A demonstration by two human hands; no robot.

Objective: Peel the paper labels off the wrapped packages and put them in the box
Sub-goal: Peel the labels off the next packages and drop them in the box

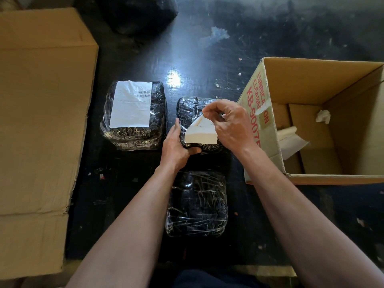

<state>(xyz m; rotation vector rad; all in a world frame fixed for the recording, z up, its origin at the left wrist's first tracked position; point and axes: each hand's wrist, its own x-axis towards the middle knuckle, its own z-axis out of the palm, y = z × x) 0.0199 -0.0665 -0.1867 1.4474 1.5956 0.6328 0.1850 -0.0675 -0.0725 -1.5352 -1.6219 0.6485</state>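
Dark tabletop point(207, 48) bears an open cardboard box point(301, 80) holding crumpled paper labels point(295, 142).

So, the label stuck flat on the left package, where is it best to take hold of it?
Probably at its near right corner. The label lies flat on the left package, with no edge visibly lifted, so only a corner can be picked up and pinched. Come from the right, where the right hand works; the left hand could steady the package.

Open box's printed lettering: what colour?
Red lettering on the open box, seen in the head view.
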